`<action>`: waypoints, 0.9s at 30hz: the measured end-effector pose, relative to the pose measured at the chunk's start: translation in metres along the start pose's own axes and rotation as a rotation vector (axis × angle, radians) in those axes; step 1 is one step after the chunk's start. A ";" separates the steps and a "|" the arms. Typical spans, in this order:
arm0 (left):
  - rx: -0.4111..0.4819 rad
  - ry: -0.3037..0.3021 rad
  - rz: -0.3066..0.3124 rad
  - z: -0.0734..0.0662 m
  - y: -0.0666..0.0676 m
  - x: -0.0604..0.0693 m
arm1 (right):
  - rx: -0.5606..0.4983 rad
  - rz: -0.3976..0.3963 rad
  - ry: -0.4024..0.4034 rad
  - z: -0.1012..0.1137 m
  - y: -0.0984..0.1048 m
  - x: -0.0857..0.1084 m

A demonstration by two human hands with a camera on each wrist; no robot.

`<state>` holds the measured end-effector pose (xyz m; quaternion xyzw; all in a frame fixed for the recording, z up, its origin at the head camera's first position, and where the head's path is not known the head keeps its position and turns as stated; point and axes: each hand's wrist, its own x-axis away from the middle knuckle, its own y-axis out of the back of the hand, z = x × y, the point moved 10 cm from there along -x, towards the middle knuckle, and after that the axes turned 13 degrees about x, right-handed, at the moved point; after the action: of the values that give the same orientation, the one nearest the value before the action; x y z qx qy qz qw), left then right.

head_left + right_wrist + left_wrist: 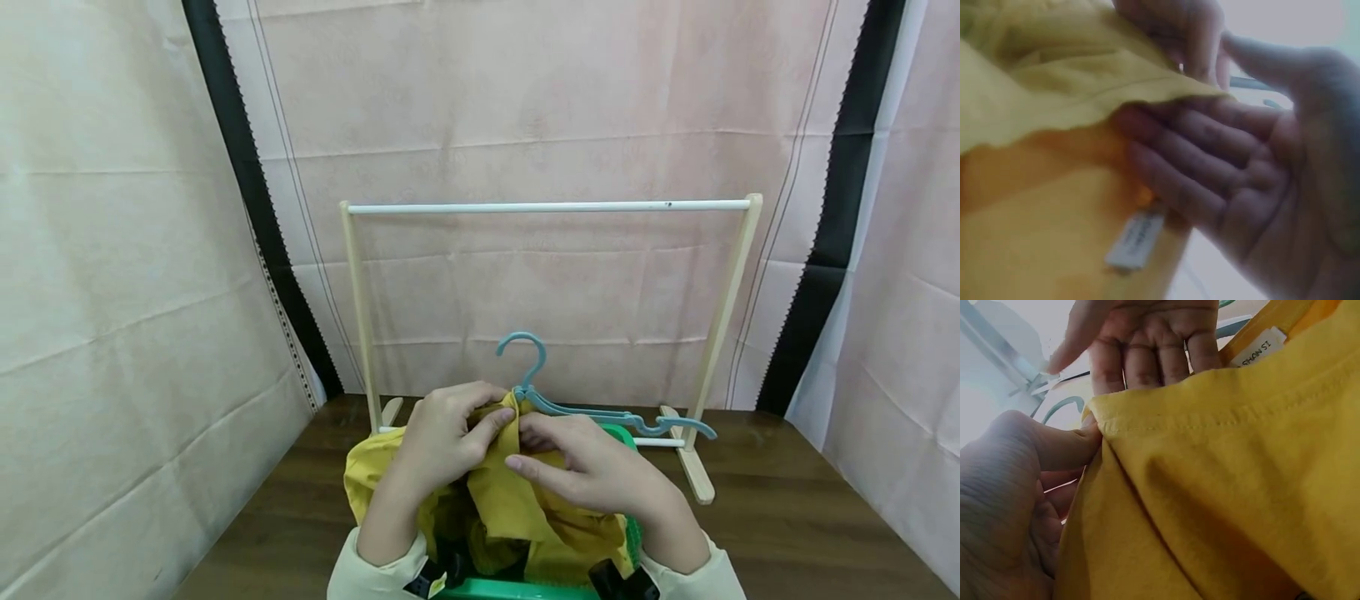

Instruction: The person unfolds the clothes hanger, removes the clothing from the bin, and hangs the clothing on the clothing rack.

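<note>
A yellow shirt is bunched over a green basket, with a white neck label visible inside its neckline. My left hand pinches the shirt's neckline edge between thumb and fingers, near the neck of a light blue hanger. The hanger's hook stands up and its right arm lies bare of fabric; its left part is hidden behind the shirt and my hand. My right hand has its fingers nearly straight and slipped inside the neckline, against the cloth, with the thumb apart from it.
Behind the basket stands a small garment rack with a white top bar and pale wooden posts. Its right foot rests on the brown wooden table. Pale fabric walls enclose the back and sides.
</note>
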<state>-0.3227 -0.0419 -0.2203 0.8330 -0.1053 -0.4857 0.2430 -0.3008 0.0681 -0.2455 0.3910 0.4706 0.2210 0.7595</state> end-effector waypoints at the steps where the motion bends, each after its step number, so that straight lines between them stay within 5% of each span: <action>1: -0.004 -0.009 -0.007 -0.001 0.000 0.000 | 0.010 -0.015 -0.001 0.001 0.001 -0.001; 5: 0.016 -0.068 -0.028 -0.010 0.002 -0.002 | 0.077 -0.036 -0.014 0.004 -0.003 -0.007; 9: 0.029 -0.102 -0.060 -0.018 0.009 -0.003 | 0.107 0.033 0.008 0.007 -0.017 -0.012; 18: -0.004 -0.074 -0.148 -0.009 0.029 0.003 | -0.070 0.177 0.013 -0.001 -0.028 -0.004; 23: -0.007 -0.053 -0.211 -0.001 0.045 0.006 | -0.093 0.149 -0.031 -0.013 -0.018 0.003; 27: -0.005 -0.042 -0.186 0.002 0.045 0.006 | -0.074 0.134 -0.040 -0.017 -0.011 0.007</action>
<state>-0.3184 -0.0839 -0.2025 0.8282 -0.0314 -0.5238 0.1969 -0.3133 0.0735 -0.2624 0.3976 0.4196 0.2808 0.7662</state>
